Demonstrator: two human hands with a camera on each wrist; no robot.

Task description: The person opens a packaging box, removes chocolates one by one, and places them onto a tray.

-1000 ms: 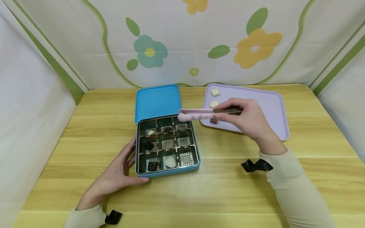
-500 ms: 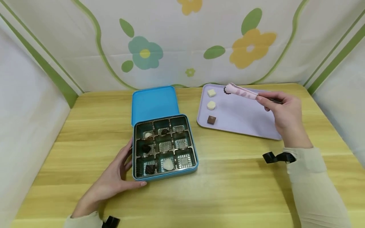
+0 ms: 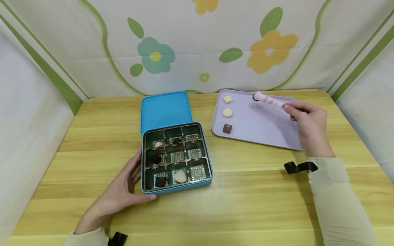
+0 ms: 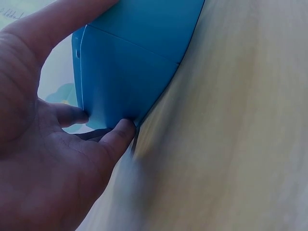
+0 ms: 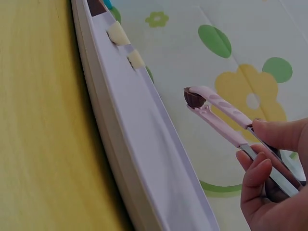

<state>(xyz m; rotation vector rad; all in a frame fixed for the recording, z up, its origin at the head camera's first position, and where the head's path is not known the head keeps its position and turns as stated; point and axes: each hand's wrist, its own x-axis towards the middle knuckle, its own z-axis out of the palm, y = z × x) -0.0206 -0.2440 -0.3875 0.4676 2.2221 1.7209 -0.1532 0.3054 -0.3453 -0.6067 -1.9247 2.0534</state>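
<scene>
Right hand: I see the right hand [image 3: 314,123] at the tray's right end, thumb on one arm of the tongs [image 3: 269,100], fingers curled against the other, so the grip on them is firm.
Tongs: pink-tipped, metal-handled, aslant, the tips pointing left and away from the person; I see them raised clear of the tray.
Fluted chocolate: the right wrist view shows me the dark fluted chocolate [image 5: 194,97] caught between the tips, in the air over the tray [image 3: 271,130].
Tray: lilac, shallow, turned slightly on the table [image 3: 246,205]; along its left end I count, from back to front, a white square [image 3: 227,99], a white round [image 3: 227,112] and a brown square [image 3: 227,128], well apart from the tongs.
Left hand: I find the left hand [image 3: 118,191] gripping the near left corner of the box [image 3: 184,187], thumb along the front wall, fingers against the left side.
Box: blue, with nine compartments; I note a pale piece [image 3: 158,144] back left, a dark lump [image 3: 176,140] back middle, a black piece [image 3: 156,159] middle left, a ridged square [image 3: 160,181] front left and a white drop [image 3: 180,176] front middle.
Lid: the blue lid [image 3: 166,111] lies directly behind the box; I cannot tell whether they are joined.
</scene>
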